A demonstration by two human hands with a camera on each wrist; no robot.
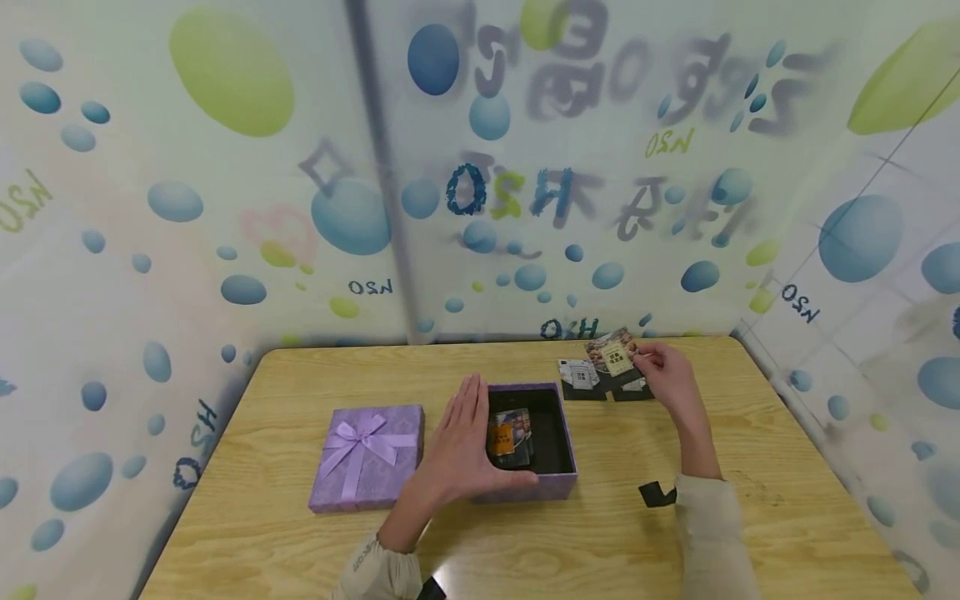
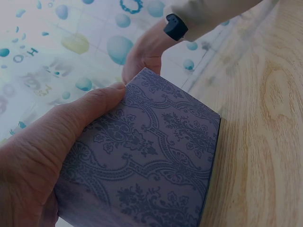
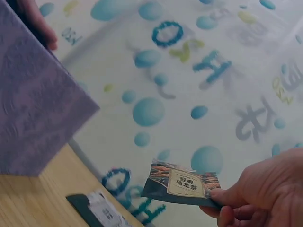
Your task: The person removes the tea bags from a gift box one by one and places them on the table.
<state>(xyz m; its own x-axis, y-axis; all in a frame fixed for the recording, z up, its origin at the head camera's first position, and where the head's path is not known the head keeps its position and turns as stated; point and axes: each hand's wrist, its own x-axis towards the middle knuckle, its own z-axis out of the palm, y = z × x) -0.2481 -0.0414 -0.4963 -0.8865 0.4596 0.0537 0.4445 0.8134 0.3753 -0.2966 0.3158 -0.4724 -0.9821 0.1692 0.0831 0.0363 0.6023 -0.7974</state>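
My left hand rests on a purple patterned gift box. Its straight fingers lie along the left wall, and the thumb stretches over the near rim. A tea sachet with an orange label lies inside the box against the dark lining. Behind the box to the right, my right hand pinches the edge of another tea sachet between thumb and fingers. This sachet has a cream label and a dark green lower band, and it is held above the others on the table.
A pale grey-labelled tea sachet lies on the wooden table, with another partly covered beside it. The purple lid with a ribbon bow lies left of the box. Behind the table hangs a patterned curtain.
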